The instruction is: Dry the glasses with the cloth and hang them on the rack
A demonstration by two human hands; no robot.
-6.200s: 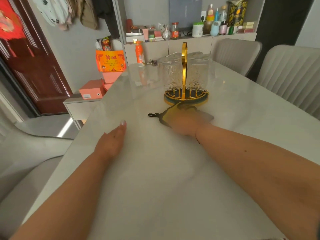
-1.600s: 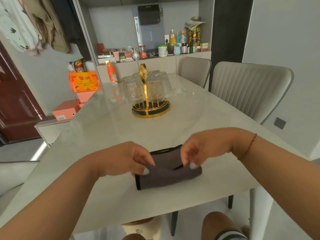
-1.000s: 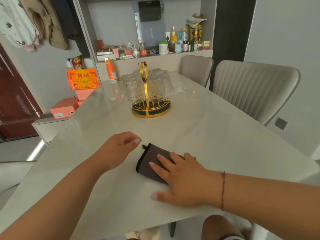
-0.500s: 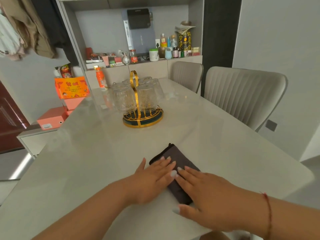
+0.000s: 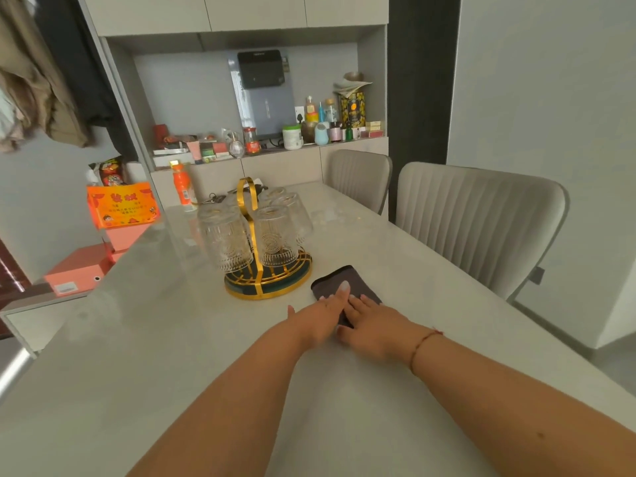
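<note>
— Since half a second ago, what has shifted?

— Both hands have slid the folded dark grey cloth (image 5: 346, 290) up the pale marble-look table (image 5: 144, 339); it was well short of the stand before and now lies just beside the round gold wire rack with its tall looped handle (image 5: 267, 270), to its right. I cannot tell whether cloth and rack base touch.

— How do the hands lie?

— Side by side, touching one another. The left hand (image 5: 318, 321) is flat, fingers straight and close together, fingertips pressing on the near half of the cloth. The right hand (image 5: 373, 327) is flat as well, fingers stretched onto the cloth's near right edge, thumb spread out on the table. Neither hand curls round anything; they only press down. A thin red string bracelet (image 5: 423, 342) sits on the right wrist.

— And the glasses?

— The clear ribbed glasses (image 5: 275, 235) hang upside down on the rack, grouped on both sides of the handle. How many, I cannot count for sure, since they overlap.

— Anything else nearby?

— An orange bottle (image 5: 181, 185) stands at the table's far end, and two grey padded chairs (image 5: 478, 222) stand along the right side.
</note>
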